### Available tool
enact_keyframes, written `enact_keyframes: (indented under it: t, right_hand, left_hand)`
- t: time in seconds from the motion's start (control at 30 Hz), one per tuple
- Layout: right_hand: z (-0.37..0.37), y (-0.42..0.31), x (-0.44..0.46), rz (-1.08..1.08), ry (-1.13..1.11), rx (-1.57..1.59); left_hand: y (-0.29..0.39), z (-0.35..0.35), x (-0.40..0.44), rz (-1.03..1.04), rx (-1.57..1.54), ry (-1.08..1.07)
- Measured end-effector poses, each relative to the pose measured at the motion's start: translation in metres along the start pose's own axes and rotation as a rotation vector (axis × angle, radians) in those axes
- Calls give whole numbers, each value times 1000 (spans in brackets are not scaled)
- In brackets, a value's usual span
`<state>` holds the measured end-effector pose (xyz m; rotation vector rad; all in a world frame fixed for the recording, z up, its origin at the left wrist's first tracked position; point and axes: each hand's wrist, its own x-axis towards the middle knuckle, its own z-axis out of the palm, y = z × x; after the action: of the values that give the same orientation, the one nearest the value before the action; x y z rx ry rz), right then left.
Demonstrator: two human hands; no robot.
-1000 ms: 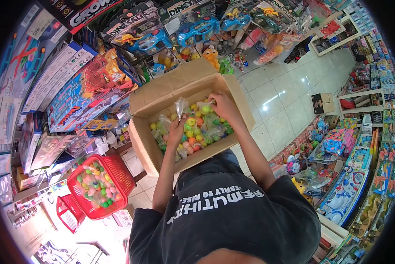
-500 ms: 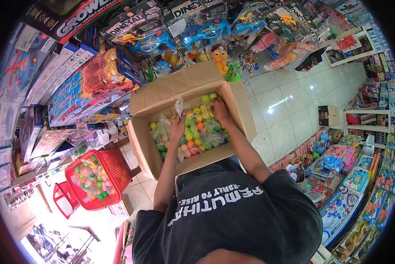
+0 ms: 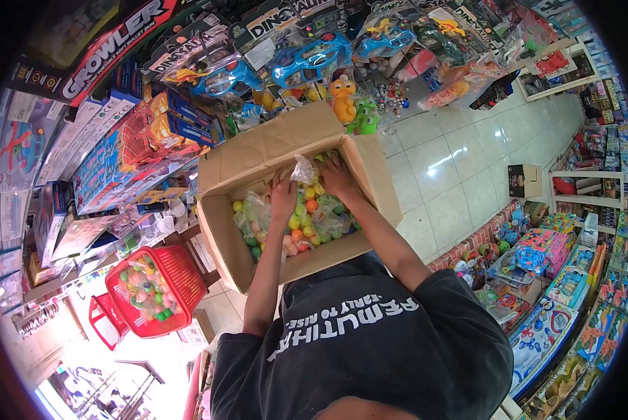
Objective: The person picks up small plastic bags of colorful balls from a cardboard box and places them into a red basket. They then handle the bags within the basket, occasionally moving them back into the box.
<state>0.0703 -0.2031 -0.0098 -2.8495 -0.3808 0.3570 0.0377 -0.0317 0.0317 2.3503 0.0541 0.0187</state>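
An open cardboard box (image 3: 296,271) holds clear plastic bags of small coloured balls (image 3: 301,222), mostly yellow, green and orange. Both hands reach inside it. My left hand (image 3: 282,192) is at the back of the bags, left of a gathered clear bag top (image 3: 302,169); its fingers point down, and what they grip, if anything, is hidden. On the other side of that bag top, my right hand (image 3: 336,176) lies over the balls near the box's back right corner, fingers apart.
A red basket (image 3: 192,278) with bagged balls stands at the left. Toy boxes (image 3: 128,157) are stacked beyond it. Packaged dinosaur toys (image 3: 312,59) hang ahead. Tiled floor (image 3: 433,171) and a small carton (image 3: 524,180) lie to the right, by shelves of toys.
My right hand has shifted left toward the bag top, its fingers spreading. The bag top has moved right, away from my left hand, which is a little further back in the box.
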Motion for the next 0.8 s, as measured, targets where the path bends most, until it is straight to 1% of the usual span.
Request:
enact_keyframes:
  t: [0.07,0.13,0.27,0.37,0.43,0.47,0.53,0.57,0.63,0.77,0.8]
  right_hand:
    - [3,2,0,-1,-15,3]
    - [9,1,-3,10,63,-17]
    - [9,0,-11,30,32,-29]
    - [15,3,-13,30,82,7]
    - [13,1,-14,60,47,-3]
    - [12,0,-13,61,50,-4]
    - [11,-1,-14,93,29,31]
    - [10,-1,-14,95,33,27]
    - [9,0,-15,107,-20,63]
    - [7,1,-15,92,-47,32]
    - [5,0,-14,99,-52,56]
  left_hand:
    - [-9,5,5,35,30,-23]
    - [-11,8,8,37,-73,-87]
    - [-7,19,12,-1,-123,-51]
    - [-7,29,18,58,-88,-23]
    - [-10,37,21,115,-90,-47]
    - [-12,41,23,117,-91,-47]
    - [-11,46,27,96,-21,-139]
    - [-10,49,29,100,-24,-138]
    - [-14,60,32,154,-140,-121]
    - [-23,67,32,206,-228,-154]
    - [-24,66,32,175,-86,-143]
